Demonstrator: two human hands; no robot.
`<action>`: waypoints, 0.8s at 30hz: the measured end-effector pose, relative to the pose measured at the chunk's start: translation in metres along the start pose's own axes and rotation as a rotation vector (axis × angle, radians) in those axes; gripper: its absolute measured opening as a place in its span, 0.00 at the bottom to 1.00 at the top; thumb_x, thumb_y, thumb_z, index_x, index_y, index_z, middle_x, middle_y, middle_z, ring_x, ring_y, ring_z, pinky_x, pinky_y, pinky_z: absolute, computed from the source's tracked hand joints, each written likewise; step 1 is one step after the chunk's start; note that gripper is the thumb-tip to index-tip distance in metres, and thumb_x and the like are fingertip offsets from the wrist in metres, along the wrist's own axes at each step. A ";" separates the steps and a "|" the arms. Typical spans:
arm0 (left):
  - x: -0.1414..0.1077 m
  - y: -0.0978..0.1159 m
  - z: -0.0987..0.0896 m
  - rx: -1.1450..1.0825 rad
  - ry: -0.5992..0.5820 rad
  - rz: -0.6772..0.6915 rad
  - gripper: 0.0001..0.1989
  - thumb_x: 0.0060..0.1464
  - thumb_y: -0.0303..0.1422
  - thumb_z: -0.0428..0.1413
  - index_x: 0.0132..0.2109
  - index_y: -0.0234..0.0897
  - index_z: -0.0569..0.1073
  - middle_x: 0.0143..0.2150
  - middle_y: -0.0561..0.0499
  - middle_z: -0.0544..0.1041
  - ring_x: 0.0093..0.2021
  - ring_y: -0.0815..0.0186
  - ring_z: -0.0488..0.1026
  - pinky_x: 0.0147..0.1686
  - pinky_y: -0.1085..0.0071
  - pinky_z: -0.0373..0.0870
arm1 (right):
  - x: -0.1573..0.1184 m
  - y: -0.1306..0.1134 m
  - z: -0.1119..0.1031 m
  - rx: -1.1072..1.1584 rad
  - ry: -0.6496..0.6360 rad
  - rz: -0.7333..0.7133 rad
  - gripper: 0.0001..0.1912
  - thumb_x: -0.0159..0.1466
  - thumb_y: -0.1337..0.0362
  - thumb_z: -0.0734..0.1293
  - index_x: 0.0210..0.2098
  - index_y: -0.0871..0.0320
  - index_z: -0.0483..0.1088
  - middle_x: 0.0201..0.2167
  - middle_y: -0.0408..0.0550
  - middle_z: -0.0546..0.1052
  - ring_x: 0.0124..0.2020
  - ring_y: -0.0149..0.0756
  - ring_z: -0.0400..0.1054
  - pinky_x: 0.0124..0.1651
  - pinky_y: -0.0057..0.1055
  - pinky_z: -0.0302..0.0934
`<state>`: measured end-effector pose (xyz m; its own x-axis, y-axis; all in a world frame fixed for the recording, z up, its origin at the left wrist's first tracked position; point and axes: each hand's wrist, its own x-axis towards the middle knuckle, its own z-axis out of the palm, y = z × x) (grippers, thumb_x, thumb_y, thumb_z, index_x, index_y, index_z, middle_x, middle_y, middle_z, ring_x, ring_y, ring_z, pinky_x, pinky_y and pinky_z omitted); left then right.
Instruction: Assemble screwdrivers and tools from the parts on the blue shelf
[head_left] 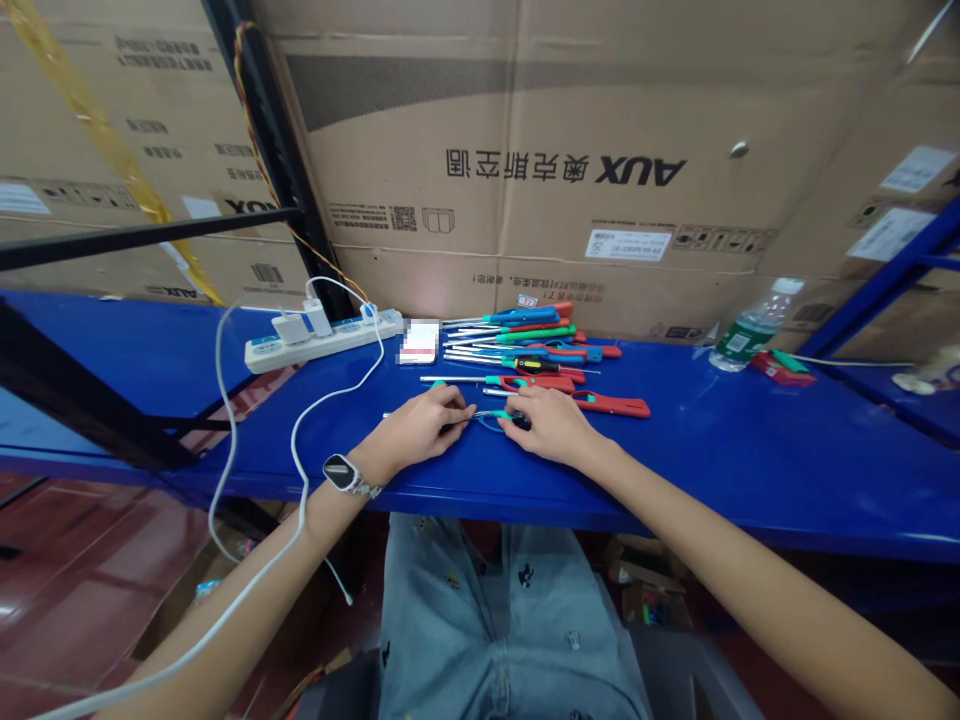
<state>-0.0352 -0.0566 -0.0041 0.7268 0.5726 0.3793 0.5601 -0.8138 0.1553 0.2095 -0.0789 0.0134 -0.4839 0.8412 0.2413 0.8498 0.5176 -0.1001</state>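
Note:
My left hand [420, 430] is closed, thumb and fingertips pinched at the front of a long-nosed gas lighter [491, 420] with a blue-green trigger guard. A bit of metal tube shows left of that hand. My right hand [553, 425] curls around the lighter's handle end and hides most of it. Just beyond my hands lies a red lighter [536, 382] with a metal tube. Another red lighter [615, 404] reaches out past my right hand. Farther back, several lighters [525, 335] in red, blue and green lie in a loose row with their tubes to the left. Among them is a black-and-yellow screwdriver [531, 365].
A white power strip [322, 340] with plugs stands back left; its white cable [296, 450] crosses over my left forearm. Near it lies a white card-like pack [418, 342]. At right are a water bottle [754, 325] and a red item [782, 368]. Cardboard boxes [487, 120] wall the back.

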 end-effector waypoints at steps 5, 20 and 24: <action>0.003 0.001 -0.001 0.012 0.000 -0.020 0.23 0.73 0.37 0.43 0.43 0.35 0.82 0.41 0.43 0.75 0.36 0.63 0.73 0.39 0.65 0.73 | 0.000 -0.001 -0.001 0.007 -0.007 0.017 0.11 0.69 0.57 0.65 0.38 0.57 0.75 0.40 0.52 0.79 0.42 0.42 0.72 0.40 0.33 0.57; 0.007 0.015 0.004 0.270 -0.048 -0.071 0.20 0.73 0.32 0.42 0.49 0.32 0.79 0.41 0.43 0.74 0.40 0.60 0.72 0.42 0.64 0.73 | 0.000 0.001 0.004 0.084 0.033 0.060 0.10 0.69 0.58 0.66 0.39 0.59 0.74 0.41 0.53 0.79 0.44 0.43 0.73 0.46 0.35 0.62; 0.014 0.013 0.007 0.235 -0.078 -0.120 0.17 0.70 0.28 0.44 0.54 0.32 0.76 0.41 0.42 0.75 0.43 0.57 0.74 0.44 0.62 0.73 | -0.001 0.002 0.007 0.074 0.060 0.100 0.10 0.68 0.58 0.66 0.39 0.59 0.74 0.41 0.53 0.80 0.43 0.45 0.74 0.45 0.36 0.63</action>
<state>-0.0154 -0.0586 -0.0032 0.6728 0.6771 0.2981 0.7145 -0.6992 -0.0244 0.2097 -0.0775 0.0063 -0.3823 0.8794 0.2838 0.8743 0.4436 -0.1969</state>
